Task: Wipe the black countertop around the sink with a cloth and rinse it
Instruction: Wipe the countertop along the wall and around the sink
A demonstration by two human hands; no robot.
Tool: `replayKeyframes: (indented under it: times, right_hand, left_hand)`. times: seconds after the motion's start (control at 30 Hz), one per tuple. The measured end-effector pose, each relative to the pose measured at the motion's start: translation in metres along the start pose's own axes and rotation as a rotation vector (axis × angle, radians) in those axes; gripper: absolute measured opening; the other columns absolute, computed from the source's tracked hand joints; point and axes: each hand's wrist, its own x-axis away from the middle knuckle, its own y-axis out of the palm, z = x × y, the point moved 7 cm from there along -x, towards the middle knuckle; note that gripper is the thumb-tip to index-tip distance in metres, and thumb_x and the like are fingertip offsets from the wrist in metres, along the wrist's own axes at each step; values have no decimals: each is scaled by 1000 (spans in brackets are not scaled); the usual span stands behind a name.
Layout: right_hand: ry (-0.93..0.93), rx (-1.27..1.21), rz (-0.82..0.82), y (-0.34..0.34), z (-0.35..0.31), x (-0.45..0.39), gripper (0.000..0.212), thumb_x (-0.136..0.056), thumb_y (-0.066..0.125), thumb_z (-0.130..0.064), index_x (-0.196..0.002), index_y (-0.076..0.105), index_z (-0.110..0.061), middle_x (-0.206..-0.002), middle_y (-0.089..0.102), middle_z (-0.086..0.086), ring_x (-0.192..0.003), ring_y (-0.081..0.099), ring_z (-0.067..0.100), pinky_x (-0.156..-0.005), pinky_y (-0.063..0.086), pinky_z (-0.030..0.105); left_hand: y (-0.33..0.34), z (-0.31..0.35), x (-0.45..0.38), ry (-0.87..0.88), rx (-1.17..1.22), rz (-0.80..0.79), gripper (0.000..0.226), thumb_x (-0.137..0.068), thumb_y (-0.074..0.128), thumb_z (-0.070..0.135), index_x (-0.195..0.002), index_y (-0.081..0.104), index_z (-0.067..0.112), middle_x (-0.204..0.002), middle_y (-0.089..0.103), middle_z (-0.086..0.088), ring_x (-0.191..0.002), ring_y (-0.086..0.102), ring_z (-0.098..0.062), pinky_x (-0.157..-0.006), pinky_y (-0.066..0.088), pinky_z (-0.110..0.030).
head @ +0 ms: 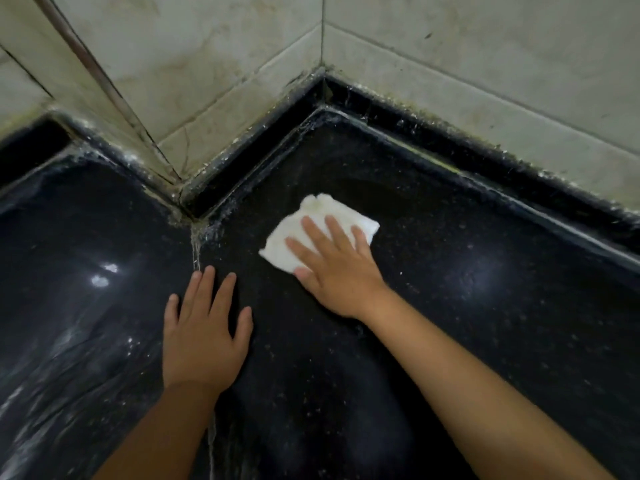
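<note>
Nearest the camera, the left hand (204, 327) lies flat, fingers spread, on the black countertop (467, 306). Beyond it, the right hand (332, 268) presses the white cloth (311, 220) with straight fingers, near the grimy tiled wall corner (322, 74).

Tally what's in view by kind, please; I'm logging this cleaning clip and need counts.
Hands: 2, the left hand flat on the black countertop, the right hand pressing the cloth
White cloths: 1, the cloth
Black countertops: 1
Tiled walls: 2, meeting at the corner
Wall pipes: 1, the pipe
Total: 7
</note>
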Motion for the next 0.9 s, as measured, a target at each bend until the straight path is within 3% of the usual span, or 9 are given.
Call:
replayKeyframes:
  times: [0.1,0.17,0.23,0.43,0.53,0.8,0.9]
  right_hand:
    - [209,18,28,-1,57,31,64,-83,0,-64,-144,-2,-44,-155,-16,-13,-142,-16,18,-113,-8,43]
    - [429,-59,31,-20,103,23,55,-95,12,-55,-146,0,-40,-155,-16,-9,-143,-16,20,-113,-7,47]
    - [501,-116,37,-39,120,-5,53,-98,16,-49,-147,0,-36,-155,-19,-7,-142,-17,23,-113,-7,49]
    - [411,-158,125,-68,79,-119,52,-100,14,-44,-148,-2,-32,-155,-19,-2,-141,-18,29,-112,-9,53]
    - [346,-138,116,-71,63,-139,51,-100,13,-42,-147,-4,-32,-155,-20,-1,-141,-19,29,-112,-9,52]
    - [-116,73,-7,-18,21,-26,50,-98,15,-48,-145,0,-41,-155,-17,-10,-142,-18,21,-113,-10,45]
    - [-66,120,-51,-15,54,0,60,-86,8,-59,-143,-3,-45,-153,-17,-15,-142,-17,17,-113,-8,43]
  left_hand:
    - [-2,1,0,2,5,0,73,-82,13,52,-136,42,13,-147,33,-12,-137,21,-20,-112,11,-45]
    - [-2,1,2,1,9,-3,72,-83,14,52,-136,43,13,-146,33,-12,-137,21,-20,-111,10,-45]
    - [-3,0,2,-1,11,3,70,-84,15,51,-135,43,13,-146,34,-12,-136,18,-16,-111,10,-46]
    - [-2,-1,0,22,-39,45,58,-86,29,42,-126,54,9,-134,49,-16,-128,34,-23,-101,21,-52]
    - [-2,-2,0,15,-32,47,59,-85,29,43,-126,54,10,-136,48,-15,-128,32,-20,-103,19,-51]
    - [-3,-2,0,-8,17,43,66,-84,20,50,-133,47,14,-144,38,-11,-132,16,-12,-109,9,-44]
    - [-3,-1,1,-8,22,38,67,-84,19,50,-134,46,14,-145,37,-12,-132,16,-12,-109,8,-44]
